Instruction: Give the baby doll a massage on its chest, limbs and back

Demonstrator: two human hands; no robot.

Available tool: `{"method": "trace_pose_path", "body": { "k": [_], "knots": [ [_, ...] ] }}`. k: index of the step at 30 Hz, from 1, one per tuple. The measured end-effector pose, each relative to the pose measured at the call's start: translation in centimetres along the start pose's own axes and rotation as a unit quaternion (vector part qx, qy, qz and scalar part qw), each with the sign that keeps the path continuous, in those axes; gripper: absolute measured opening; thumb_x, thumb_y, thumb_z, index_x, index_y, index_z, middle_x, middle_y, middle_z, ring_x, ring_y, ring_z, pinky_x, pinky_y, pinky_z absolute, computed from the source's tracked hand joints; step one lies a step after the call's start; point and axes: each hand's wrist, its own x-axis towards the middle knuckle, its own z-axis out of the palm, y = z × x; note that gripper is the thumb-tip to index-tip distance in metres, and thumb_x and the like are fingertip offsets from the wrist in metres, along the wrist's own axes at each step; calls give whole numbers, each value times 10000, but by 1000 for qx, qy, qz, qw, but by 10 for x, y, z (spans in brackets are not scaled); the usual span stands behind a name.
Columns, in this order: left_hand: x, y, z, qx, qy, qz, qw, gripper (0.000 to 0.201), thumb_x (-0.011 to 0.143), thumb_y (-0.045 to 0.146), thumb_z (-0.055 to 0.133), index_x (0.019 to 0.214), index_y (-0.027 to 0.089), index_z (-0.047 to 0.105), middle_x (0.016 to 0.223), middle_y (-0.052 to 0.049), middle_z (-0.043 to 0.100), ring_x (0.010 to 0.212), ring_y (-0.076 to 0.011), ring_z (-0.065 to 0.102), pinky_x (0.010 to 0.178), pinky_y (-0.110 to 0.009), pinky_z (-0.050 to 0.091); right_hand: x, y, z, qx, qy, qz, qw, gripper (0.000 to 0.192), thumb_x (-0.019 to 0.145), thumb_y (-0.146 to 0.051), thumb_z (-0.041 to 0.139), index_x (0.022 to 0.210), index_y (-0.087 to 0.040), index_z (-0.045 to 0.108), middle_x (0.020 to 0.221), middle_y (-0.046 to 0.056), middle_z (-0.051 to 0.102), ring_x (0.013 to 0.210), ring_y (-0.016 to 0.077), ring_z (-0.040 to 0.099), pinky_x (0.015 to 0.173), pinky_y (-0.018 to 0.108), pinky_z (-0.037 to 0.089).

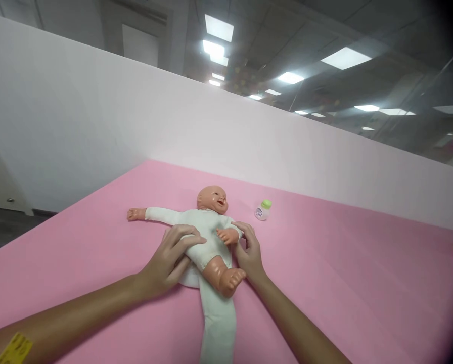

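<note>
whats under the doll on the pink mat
Under the doll lies a white cloth, trailing from its hips toward the camera across the pink mat. The left hand and doll's body cover the rest.

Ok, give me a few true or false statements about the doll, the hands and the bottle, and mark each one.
1. The doll lies on its back on the pink surface. True.
2. The left hand holds the small bottle. False: it rests on the doll's body.
3. The bottle has a green cap. True.
4. The right hand is lifted clear of the doll. False: it touches the doll's side.
</note>
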Motion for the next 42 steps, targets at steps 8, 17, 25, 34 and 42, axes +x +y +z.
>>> {"method": "trace_pose_path", "body": {
  "k": [8, 17, 25, 34, 42],
  "knots": [
    [1, 1, -1, 10, 7, 12, 1000, 317, 949, 55, 398, 1166, 222, 556, 1254, -97, 552, 1211, -266, 499, 1023, -444, 397, 4, -6, 2, 6, 23, 32, 999, 304, 985, -376, 566, 1241, -246, 665, 1147, 91, 708, 1109, 273, 628, 922, 409, 532],
    [3, 4, -3, 17, -5, 1, 1000, 357, 960, 74, 414, 1237, 240, 565, 1259, -92, 570, 1216, -268, 519, 1027, -443, 414, -1, -11, -1, -55, 16, -27, 998, 433, 863, -137, 544, 1251, -277, 676, 1257, 82, 641, 1226, 275, 548, 1030, 472, 485],
    [4, 12, -8, -1, -22, 8, 1000, 366, 932, 115, 435, 1261, 233, 545, 1253, -108, 565, 1184, -282, 531, 1013, -450, 443, -5, 0, 3, -38, 1, -38, 999, 528, 806, -91, 544, 1261, -308, 701, 1228, 87, 599, 1192, 286, 561, 1035, 493, 499],
    [3, 20, -2, -5, -8, 12, 1000, 472, 779, 161, 516, 1246, 222, 558, 1279, -122, 552, 1212, -336, 497, 1016, -515, 413, -6, -10, 1, -71, -35, -96, 992, 560, 809, -114, 613, 1333, -310, 646, 1299, 99, 574, 1258, 326, 528, 1064, 551, 487],
    [2, 23, -9, 22, -15, 32, 999, 545, 824, 142, 570, 1357, 254, 543, 1310, -121, 561, 1220, -311, 528, 1055, -490, 418, -3, -17, -11, -100, -87, -116, 984, 535, 845, -175, 640, 1360, -318, 632, 1323, 101, 579, 1269, 338, 523, 1068, 576, 480]
  ]
}}
